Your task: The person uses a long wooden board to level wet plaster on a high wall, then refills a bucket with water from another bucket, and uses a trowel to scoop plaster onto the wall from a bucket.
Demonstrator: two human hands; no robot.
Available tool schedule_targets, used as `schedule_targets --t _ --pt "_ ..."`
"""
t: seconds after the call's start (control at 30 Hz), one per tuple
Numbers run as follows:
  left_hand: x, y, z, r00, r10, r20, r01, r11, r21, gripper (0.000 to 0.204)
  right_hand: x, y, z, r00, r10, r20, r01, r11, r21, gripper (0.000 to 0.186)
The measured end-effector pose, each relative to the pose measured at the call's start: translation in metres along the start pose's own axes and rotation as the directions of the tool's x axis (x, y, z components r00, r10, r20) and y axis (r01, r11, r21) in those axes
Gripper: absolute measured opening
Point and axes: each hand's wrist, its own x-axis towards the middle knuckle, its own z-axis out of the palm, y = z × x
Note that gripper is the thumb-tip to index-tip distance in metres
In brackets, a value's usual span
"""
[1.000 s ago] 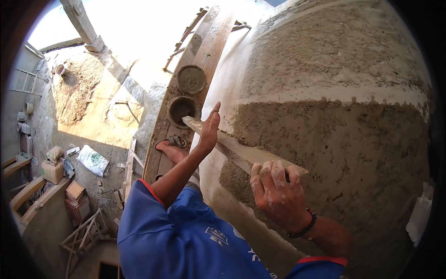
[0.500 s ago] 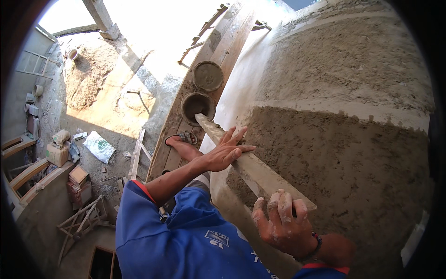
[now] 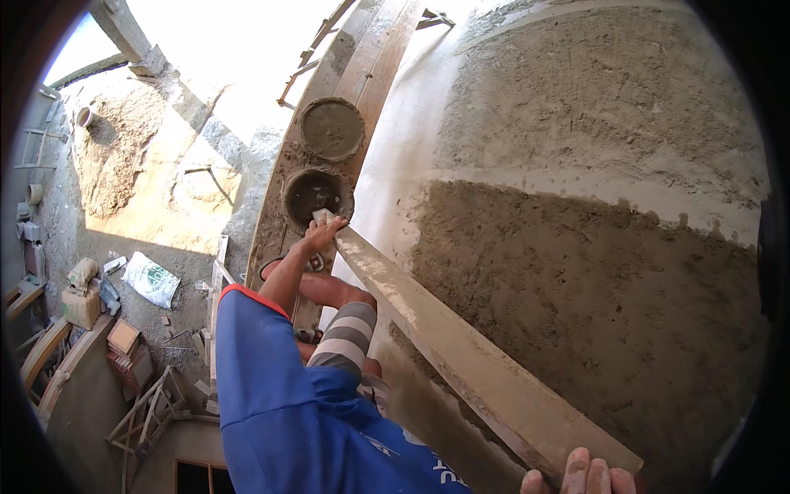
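A long, flat wooden straightedge (image 3: 461, 346), smeared with mortar, slants from the buckets down to the lower right, in front of the plastered wall. My left hand (image 3: 321, 236) is closed on its upper end, beside the rim of the nearer bucket (image 3: 288, 198). Down at the lower edge, the fingers of my right hand (image 3: 580, 477) curl over the board's other end; the rest of that hand is out of the picture. Wet dark mortar (image 3: 559, 305) covers the wall's lower part. The nearer bucket has a little wet stuff inside, and a fuller mortar bucket (image 3: 332, 129) stands behind it.
I am up on a plank scaffold (image 3: 271, 218), with both buckets on the planks. Far below on the left lie a sand heap (image 3: 123, 140), a white sack (image 3: 151, 278), a box (image 3: 82, 306) and a wooden trestle (image 3: 148, 416). A sawhorse leg (image 3: 436, 18) shows at the far end.
My left hand has gone from lying open on the board's middle to gripping its upper end. My right hand and the lower end have moved down and right. The view has shifted.
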Motion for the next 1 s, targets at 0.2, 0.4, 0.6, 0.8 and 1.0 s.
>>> schedule_targets --t 0.2,0.4,0.6,0.8,1.0 --pt "0.063 -0.020 -0.005 0.730 -0.524 -0.439 0.369 0.843 -0.392 0.068 -0.026 0.006 0.016 0.993 0.110 0.037 -0.109 0.994 -0.023 0.022" --pt "0.062 -0.034 0.025 0.899 -0.208 0.384 0.308 -0.323 -0.895 0.059 -0.058 0.031 0.020 0.969 0.209 0.130 -0.214 0.976 0.028 0.006" --pt "-0.002 0.082 0.122 0.841 -0.229 0.489 0.463 -0.160 -0.872 0.048 -0.143 0.025 -0.073 0.849 0.434 0.302 -0.454 0.891 -0.004 0.021" --pt "-0.114 0.220 0.084 0.954 -0.223 0.201 0.172 -0.143 -0.975 0.048 -0.259 -0.013 -0.138 0.437 0.736 0.517 -0.742 0.620 -0.254 0.029" --pt "-0.137 0.408 0.128 0.995 0.063 -0.075 -0.086 0.191 -0.978 0.040 -0.411 -0.201 -0.126 -0.060 0.884 0.464 -0.837 0.209 -0.506 0.043"
